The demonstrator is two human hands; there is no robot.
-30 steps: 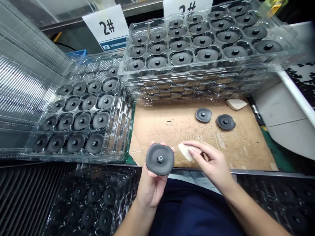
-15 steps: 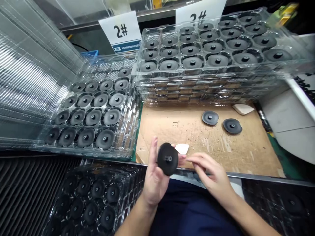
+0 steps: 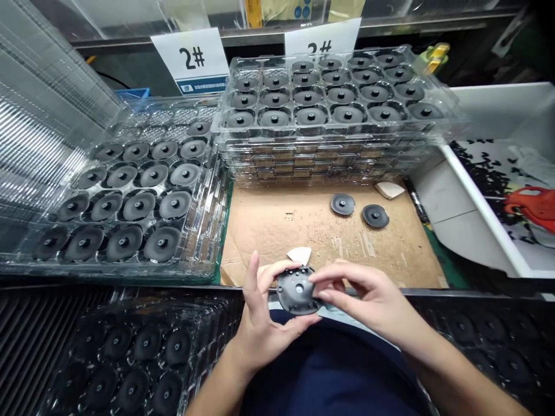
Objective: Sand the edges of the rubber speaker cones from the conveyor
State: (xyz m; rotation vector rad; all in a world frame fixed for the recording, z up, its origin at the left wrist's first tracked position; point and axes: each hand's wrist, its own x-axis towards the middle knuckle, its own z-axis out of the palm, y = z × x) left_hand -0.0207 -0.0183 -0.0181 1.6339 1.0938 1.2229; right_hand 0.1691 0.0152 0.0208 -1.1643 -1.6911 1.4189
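A black plastic disc (image 3: 292, 294) is gripped at its edges between the thumb and fingers of my left hand (image 3: 260, 315). Its underside, with a central hole and small posts near the rim, faces me. My right hand (image 3: 364, 294) has its thumb and fingertips pinched at the disc's right edge; whether a small part is between them is hidden. Beyond the hands, a white wedge-shaped pad (image 3: 300, 254) lies on the cardboard (image 3: 260, 231). Two more black discs, one grey-faced (image 3: 342, 204) and one darker (image 3: 375, 216), rest farther back.
Clear trays of black discs are stacked at the left (image 3: 203, 231) and at the back (image 3: 303, 144). A white bin (image 3: 481, 214) on the right holds small black parts and red-handled pliers (image 3: 531, 205). Another white pad (image 3: 389, 190) lies beside it. Dark trays (image 3: 125, 352) sit lower left.
The disc has turned from its stem side to its underside. My right hand has moved onto its right edge. The view has shifted right, showing more of the white bin.
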